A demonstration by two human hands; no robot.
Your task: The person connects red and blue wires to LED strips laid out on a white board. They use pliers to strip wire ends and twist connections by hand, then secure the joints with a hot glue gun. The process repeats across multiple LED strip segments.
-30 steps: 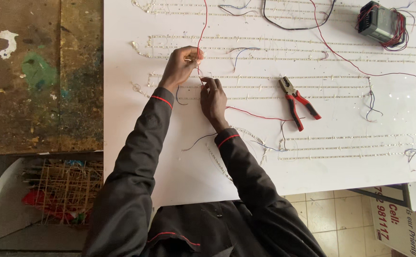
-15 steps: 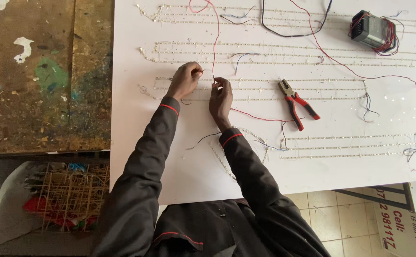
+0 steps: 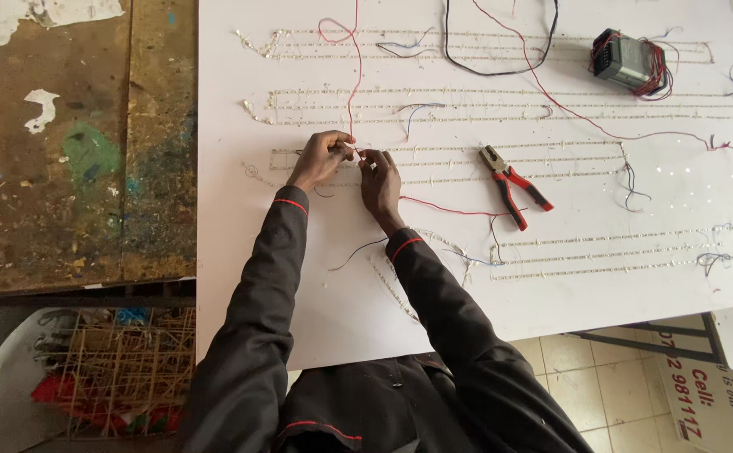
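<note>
My left hand and my right hand meet over a large white board. Both pinch the end of a thin red wire that runs up and off the top edge. Their fingertips touch above a row of pale strips glued to the board. Another red wire trails to the right from under my right hand. Red-handled pliers lie on the board just right of my right hand.
A small black box wrapped in red wire sits at the board's top right. A black cable loops at the top. A worn wooden bench lies left. A wire-mesh basket stands lower left, tiled floor lower right.
My hands have come closer together until the fingertips meet on the red wire. The view has shifted slightly, with the board sitting lower and further right.
</note>
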